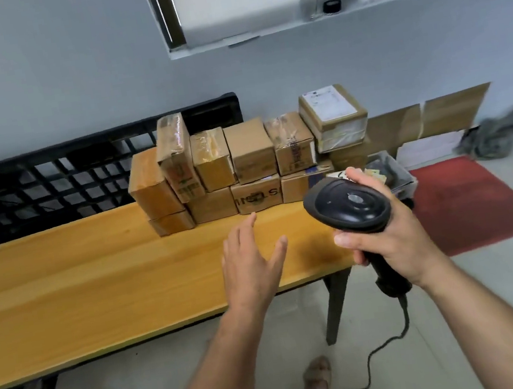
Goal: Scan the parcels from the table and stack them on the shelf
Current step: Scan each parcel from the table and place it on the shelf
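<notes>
The parcels [244, 166], brown cardboard boxes, stand stacked two rows high along the far side of the bench [78, 289]. The left hand [252, 262] hovers over the bench just in front of the bottom row, its fingers [243, 233] straight and spread, holding nothing and not touching the boxes. Right of the stack, the right hand [390, 240] grips a black barcode scanner [347, 205] by its handle. The scanner's cable [374, 354] trails down to the floor.

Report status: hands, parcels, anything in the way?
Left hand open, hovering over the table, short of the parcels. Right hand grips the scanner. Stack two rows high at the far edge. Nothing between hand and stack.
</notes>
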Tool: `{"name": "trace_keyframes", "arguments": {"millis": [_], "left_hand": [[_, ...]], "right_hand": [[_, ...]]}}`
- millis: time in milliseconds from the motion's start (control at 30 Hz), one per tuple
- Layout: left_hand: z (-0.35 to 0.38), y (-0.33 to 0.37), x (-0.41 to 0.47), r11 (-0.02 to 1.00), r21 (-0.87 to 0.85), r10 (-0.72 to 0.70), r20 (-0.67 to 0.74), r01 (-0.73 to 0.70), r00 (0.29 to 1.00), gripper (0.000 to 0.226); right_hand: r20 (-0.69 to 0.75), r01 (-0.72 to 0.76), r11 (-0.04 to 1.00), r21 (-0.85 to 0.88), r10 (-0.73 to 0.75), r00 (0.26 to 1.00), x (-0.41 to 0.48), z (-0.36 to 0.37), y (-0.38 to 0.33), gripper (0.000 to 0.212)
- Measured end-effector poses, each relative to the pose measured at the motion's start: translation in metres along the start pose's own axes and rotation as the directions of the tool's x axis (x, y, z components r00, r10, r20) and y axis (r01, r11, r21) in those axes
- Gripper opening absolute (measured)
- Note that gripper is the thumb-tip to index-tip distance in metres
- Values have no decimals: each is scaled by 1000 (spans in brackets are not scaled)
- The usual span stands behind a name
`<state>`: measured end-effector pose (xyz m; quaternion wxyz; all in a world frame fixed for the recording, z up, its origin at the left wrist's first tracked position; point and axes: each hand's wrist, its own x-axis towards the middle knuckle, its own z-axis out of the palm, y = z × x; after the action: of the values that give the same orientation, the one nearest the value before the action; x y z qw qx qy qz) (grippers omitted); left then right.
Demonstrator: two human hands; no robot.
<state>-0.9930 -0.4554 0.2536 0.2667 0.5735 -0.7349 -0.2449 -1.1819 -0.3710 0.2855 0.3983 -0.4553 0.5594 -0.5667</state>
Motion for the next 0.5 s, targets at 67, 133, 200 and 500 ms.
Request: {"name": "trace_keyframes", "arguments": {"millis": [67,133,200,500], "left_hand": [[16,11,17,1000,-5,23,57,-23,998,66],[31,20,33,999,-24,25,118,-22,993,67],[47,24,47,998,-59,19,176,-8,984,67],[123,29,98,988,-121,-33,443,96,896,57]], "right_hand": [[-59,-19,1000,-13,18,998,9,-18,3,97],[-113,-42,999,-13,40,993,19,-35,9,97],[-152,-59,998,-10,57,987,28,-49,19,95],[-265,-183,983,-21,171,949,62,-80,72,92]]}}
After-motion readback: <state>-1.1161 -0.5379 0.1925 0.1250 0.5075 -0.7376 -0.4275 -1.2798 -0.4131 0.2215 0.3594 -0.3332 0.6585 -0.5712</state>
